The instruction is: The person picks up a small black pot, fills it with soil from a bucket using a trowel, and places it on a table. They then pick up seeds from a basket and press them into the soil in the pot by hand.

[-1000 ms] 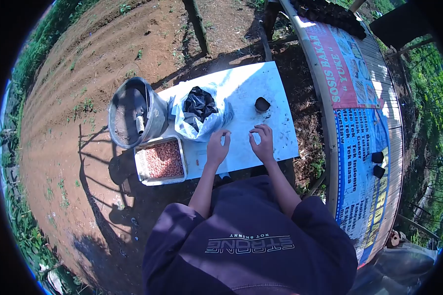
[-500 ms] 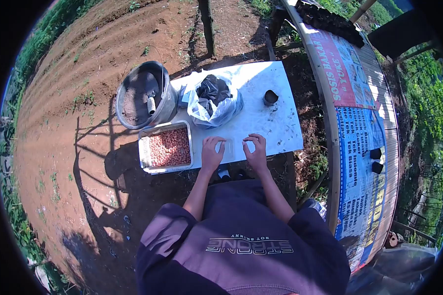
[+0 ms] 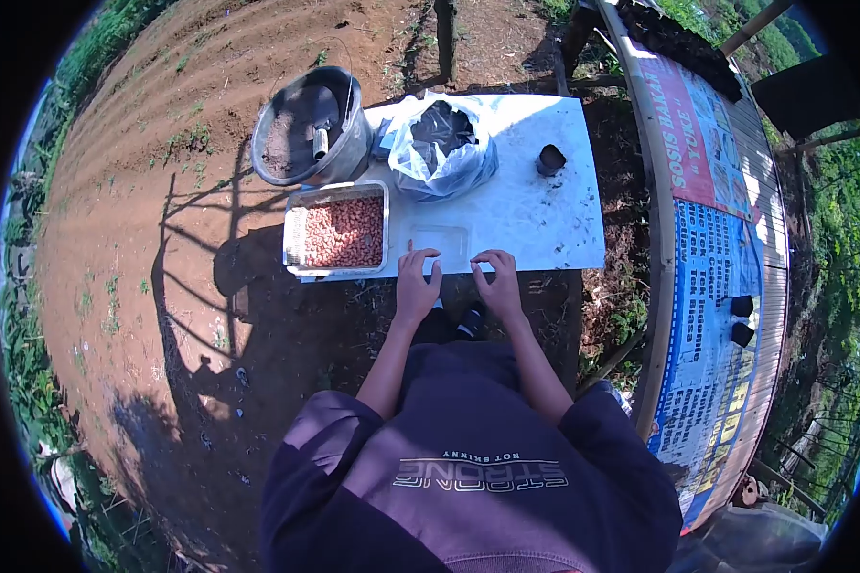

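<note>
My left hand (image 3: 418, 285) is at the near edge of the white table (image 3: 535, 229), fingers curved and thumb apart, with nothing visible in it. Facing it across a small gap, my right hand (image 3: 499, 285) has the same curved, open shape and also looks empty. Just beyond the fingertips a clear, shallow plastic container (image 3: 441, 241) lies on the tabletop. To the left of my left hand stands a pale plastic basket (image 3: 386, 229) full of reddish-brown beans or seeds (image 3: 344, 232).
A dark bucket (image 3: 351, 158) of soil with a metal tool stands at the back left. Beside it is a clear plastic bag (image 3: 440, 172) with black material. A small black pot (image 3: 550, 160) sits at the right. Bannered bamboo structure (image 3: 712, 286) stands further right.
The view has shifted, so the table and its items appear higher and further right. Both hands have drawn back slightly toward my body relative to the table, their fingers still curved.
</note>
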The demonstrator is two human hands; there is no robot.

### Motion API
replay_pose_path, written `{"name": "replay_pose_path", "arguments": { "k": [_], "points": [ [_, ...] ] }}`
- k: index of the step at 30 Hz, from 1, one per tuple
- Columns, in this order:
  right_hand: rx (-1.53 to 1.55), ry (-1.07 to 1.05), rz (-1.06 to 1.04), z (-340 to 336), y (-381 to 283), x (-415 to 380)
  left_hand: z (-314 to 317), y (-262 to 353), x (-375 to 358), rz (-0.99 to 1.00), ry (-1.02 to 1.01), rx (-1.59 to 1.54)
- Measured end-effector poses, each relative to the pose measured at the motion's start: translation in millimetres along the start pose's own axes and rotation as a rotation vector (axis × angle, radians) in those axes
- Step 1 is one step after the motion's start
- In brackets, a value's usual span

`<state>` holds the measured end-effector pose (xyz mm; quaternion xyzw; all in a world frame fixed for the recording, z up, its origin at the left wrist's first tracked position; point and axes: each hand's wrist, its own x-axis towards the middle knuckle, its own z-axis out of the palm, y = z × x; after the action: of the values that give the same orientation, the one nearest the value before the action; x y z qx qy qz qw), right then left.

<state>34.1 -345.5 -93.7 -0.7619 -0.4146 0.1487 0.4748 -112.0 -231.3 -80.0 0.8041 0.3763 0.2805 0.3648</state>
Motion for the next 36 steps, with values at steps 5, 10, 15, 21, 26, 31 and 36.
{"name": "replay_pose_path", "arguments": {
  "k": [5,10,15,21,26,31,36],
  "points": [
    [0.084,-0.029,-0.075,16,-18,-7,-30,-15,-13,-0.087,-0.071,0.013],
    [0.109,0.005,-0.094,39,-33,-2,-57,-39,-14,-0.111,0.021,0.019],
    [0.132,0.049,-0.110,80,-39,-4,-91,-85,-7,-0.024,0.033,0.128],
    [0.072,0.093,-0.138,163,-32,13,-121,-175,14,-0.020,0.002,0.123],
    [-0.028,0.139,-0.091,216,-37,17,-150,-228,27,-0.019,-0.041,0.161],
    [-0.315,0.170,-0.180,237,-43,23,-165,-255,45,0.072,-0.115,0.169],
    [-0.496,0.104,-0.263,247,-71,25,-171,-257,54,0.172,-0.179,0.141]
  ]
}}
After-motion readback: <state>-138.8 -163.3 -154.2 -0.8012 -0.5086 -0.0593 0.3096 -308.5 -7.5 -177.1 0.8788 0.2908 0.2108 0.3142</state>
